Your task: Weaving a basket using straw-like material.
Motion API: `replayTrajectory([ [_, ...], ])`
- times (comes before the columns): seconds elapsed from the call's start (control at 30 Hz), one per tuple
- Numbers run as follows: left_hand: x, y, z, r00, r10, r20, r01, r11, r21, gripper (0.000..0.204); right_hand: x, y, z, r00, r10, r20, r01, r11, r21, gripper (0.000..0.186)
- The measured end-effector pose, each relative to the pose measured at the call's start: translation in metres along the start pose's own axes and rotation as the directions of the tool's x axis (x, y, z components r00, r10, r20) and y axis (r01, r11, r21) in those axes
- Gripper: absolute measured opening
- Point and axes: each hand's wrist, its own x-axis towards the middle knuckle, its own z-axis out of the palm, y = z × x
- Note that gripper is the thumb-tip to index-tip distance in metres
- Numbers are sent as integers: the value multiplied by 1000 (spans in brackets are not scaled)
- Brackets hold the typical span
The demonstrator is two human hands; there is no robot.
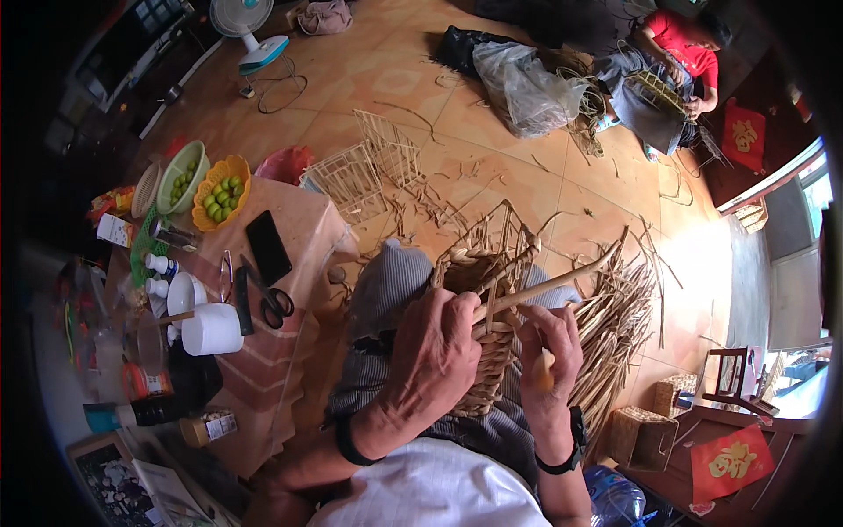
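A half-woven basket [483,373] of brown plant strands rests on my lap between my knees, with loose strands and a frame edge sticking up at its far side. My left hand [436,351] is closed at the basket's near-left rim, pinching a thick pale strand [558,283] that runs out to the upper right. At the right side of the basket my right hand [551,351] has its fingers curled in. A small tool with a rounded yellowish handle [544,376] shows in its palm; the tool's working end is hidden.
A bundle of long dry strands [619,325] lies at my right. On the left table [294,228] are scissors [275,303], a black phone [269,246], a white cup [213,329] and bowls of green fruit [221,195]. Wire frames [347,180] stand ahead. A person in red [680,48] works at far right.
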Motion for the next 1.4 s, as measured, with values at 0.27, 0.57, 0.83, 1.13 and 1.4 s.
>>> replayTrajectory([
  [0.27, -14, -12, -4, 996, -85, -20, 77, 961, -266, 21, 13, -6, -13, 970, 46, 240, -8, 988, -156, 56],
  [0.57, -13, -29, -34, 912, -170, 373, 403, 536, -742, 32, -14, 23, -12, 934, 341, 105, -356, 877, 322, 15],
  [0.83, -8, -5, -9, 979, -71, 191, 106, 978, -180, 15, -13, 13, 2, 897, 435, 72, -432, 834, 343, 19],
  [1.13, -24, -28, -21, 770, -266, 579, 634, 415, -653, 16, -18, 17, 1, 907, 420, 19, -409, 871, 273, 20],
  [1.4, -60, -92, -15, 948, 34, 317, 314, 67, -947, 8, -15, 24, -6, 875, 484, 10, -460, 824, 332, 27],
])
